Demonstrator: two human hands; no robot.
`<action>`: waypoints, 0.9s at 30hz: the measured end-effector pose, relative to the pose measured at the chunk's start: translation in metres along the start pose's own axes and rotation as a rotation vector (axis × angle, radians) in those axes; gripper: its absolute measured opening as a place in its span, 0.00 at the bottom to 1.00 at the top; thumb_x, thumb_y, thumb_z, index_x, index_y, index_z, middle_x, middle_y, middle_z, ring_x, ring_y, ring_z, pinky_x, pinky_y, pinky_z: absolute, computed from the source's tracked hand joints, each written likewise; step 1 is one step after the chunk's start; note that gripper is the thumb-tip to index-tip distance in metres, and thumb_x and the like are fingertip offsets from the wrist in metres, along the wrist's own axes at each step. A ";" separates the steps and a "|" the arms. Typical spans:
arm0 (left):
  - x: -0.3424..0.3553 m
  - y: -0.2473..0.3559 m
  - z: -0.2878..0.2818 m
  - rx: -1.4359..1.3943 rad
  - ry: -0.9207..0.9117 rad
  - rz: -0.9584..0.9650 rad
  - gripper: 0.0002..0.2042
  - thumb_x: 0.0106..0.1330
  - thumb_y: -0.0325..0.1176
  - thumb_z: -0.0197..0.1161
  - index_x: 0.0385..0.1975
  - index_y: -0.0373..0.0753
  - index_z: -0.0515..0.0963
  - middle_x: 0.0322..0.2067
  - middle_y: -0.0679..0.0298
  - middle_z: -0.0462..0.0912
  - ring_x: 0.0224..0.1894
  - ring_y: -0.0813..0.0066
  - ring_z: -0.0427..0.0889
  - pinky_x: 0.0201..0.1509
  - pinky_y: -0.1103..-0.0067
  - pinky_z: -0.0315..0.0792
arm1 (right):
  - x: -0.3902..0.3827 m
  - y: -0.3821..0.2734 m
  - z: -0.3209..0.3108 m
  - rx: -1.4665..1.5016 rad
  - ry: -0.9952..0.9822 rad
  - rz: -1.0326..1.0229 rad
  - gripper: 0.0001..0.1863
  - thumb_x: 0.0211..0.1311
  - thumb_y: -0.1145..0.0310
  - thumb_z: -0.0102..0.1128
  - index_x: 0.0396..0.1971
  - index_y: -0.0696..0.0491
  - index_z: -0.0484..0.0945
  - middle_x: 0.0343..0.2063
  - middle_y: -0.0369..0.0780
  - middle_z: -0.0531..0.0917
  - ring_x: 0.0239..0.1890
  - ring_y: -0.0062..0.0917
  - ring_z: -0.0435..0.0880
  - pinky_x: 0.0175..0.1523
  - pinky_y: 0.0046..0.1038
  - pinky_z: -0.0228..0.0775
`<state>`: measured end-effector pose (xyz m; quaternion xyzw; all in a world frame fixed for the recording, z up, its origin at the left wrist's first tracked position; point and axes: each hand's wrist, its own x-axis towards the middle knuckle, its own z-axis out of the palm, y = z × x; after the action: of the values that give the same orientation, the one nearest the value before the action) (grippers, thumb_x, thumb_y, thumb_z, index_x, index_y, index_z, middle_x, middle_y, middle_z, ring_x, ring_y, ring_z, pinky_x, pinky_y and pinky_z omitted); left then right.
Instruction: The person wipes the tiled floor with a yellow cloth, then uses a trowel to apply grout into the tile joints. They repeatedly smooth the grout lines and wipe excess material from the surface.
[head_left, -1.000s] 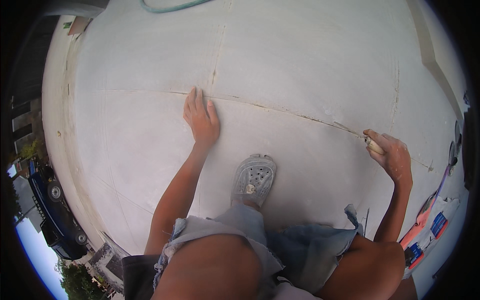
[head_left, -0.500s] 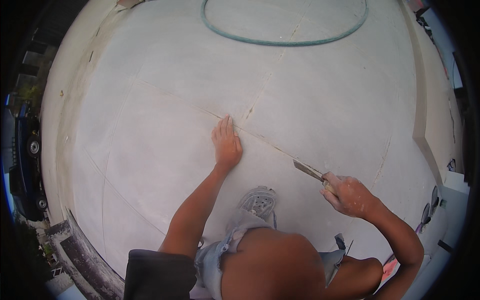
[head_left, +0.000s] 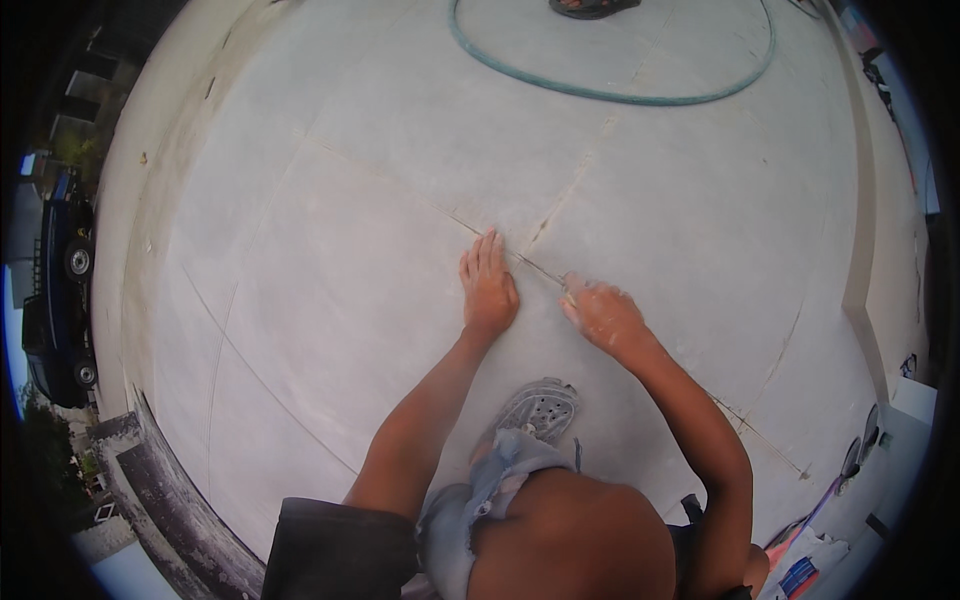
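Note:
My right hand [head_left: 608,316] is closed round the handle of a putty knife [head_left: 541,269]. Its thin blade shows almost edge-on, lying along a narrow groove [head_left: 455,217] in the pale grey floor, near where two grooves cross. My left hand [head_left: 489,287] rests flat on the floor just left of the blade, fingers stretched out and holding nothing. Most of the handle is hidden by my right hand. Pale dust or paste coats its fingers.
A green hose [head_left: 600,95] curves across the far floor, with another person's sandaled foot [head_left: 594,8] beyond it. My grey clog [head_left: 541,410] stands close below my hands. A low wall edge [head_left: 862,250] runs along the right. A dark vehicle [head_left: 62,290] stands far left.
My right hand has brought the putty knife left along the groove, close to my left hand. The left hand stays flat on the floor. A sandaled foot has come into view at the top.

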<state>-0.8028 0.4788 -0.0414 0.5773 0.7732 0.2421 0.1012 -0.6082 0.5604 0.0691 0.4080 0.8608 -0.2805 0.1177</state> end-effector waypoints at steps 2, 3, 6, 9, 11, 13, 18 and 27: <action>0.000 -0.004 0.000 0.014 0.012 0.011 0.30 0.71 0.24 0.51 0.74 0.30 0.60 0.77 0.51 0.60 0.79 0.49 0.56 0.82 0.51 0.46 | 0.002 0.004 0.007 0.030 -0.034 -0.017 0.17 0.77 0.58 0.53 0.52 0.55 0.75 0.39 0.53 0.88 0.45 0.53 0.88 0.51 0.51 0.80; 0.000 -0.006 0.001 0.019 0.020 0.019 0.31 0.70 0.24 0.52 0.75 0.30 0.60 0.76 0.51 0.61 0.79 0.49 0.55 0.82 0.50 0.46 | 0.003 0.007 0.011 0.044 -0.048 -0.025 0.17 0.77 0.58 0.52 0.53 0.55 0.76 0.40 0.53 0.88 0.45 0.53 0.88 0.52 0.51 0.79; 0.001 -0.004 0.004 0.004 0.057 0.053 0.29 0.72 0.24 0.51 0.74 0.30 0.60 0.75 0.50 0.62 0.78 0.47 0.57 0.81 0.52 0.48 | 0.009 0.013 0.022 0.056 -0.023 -0.021 0.17 0.77 0.57 0.53 0.56 0.53 0.74 0.38 0.53 0.88 0.44 0.53 0.88 0.51 0.54 0.78; -0.001 0.000 0.010 -0.009 0.078 0.007 0.28 0.74 0.25 0.51 0.74 0.30 0.60 0.75 0.49 0.62 0.78 0.47 0.57 0.81 0.54 0.50 | 0.007 0.015 0.032 0.052 0.038 0.020 0.17 0.77 0.60 0.52 0.57 0.52 0.74 0.38 0.53 0.88 0.43 0.52 0.88 0.49 0.53 0.79; -0.016 -0.005 0.008 -0.008 0.060 -0.032 0.27 0.76 0.25 0.50 0.74 0.30 0.60 0.76 0.49 0.62 0.78 0.46 0.57 0.81 0.56 0.50 | -0.007 0.020 0.034 0.054 0.053 0.025 0.16 0.77 0.61 0.52 0.57 0.51 0.74 0.38 0.53 0.88 0.43 0.51 0.88 0.48 0.53 0.79; -0.033 -0.001 0.007 0.011 0.035 -0.030 0.26 0.76 0.25 0.50 0.74 0.30 0.60 0.76 0.49 0.61 0.78 0.46 0.57 0.81 0.56 0.51 | -0.034 0.034 0.027 0.021 0.025 0.049 0.16 0.77 0.61 0.52 0.58 0.50 0.74 0.37 0.52 0.88 0.42 0.51 0.88 0.47 0.53 0.79; -0.046 -0.010 -0.008 0.070 -0.007 0.061 0.27 0.76 0.27 0.51 0.74 0.31 0.62 0.76 0.49 0.62 0.77 0.45 0.59 0.80 0.53 0.53 | -0.148 0.099 0.010 -0.167 -0.057 0.188 0.10 0.77 0.63 0.53 0.48 0.51 0.73 0.32 0.49 0.87 0.36 0.48 0.89 0.42 0.51 0.81; -0.058 -0.011 -0.014 0.184 -0.229 0.209 0.30 0.79 0.36 0.50 0.79 0.35 0.58 0.81 0.56 0.55 0.82 0.47 0.51 0.82 0.49 0.45 | -0.272 0.160 -0.010 -0.394 -0.242 0.565 0.14 0.70 0.59 0.62 0.46 0.51 0.75 0.33 0.49 0.87 0.36 0.50 0.89 0.44 0.51 0.81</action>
<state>-0.8000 0.4179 -0.0418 0.6850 0.7115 0.1122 0.1095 -0.3112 0.4747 0.1321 0.5629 0.7316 -0.1119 0.3679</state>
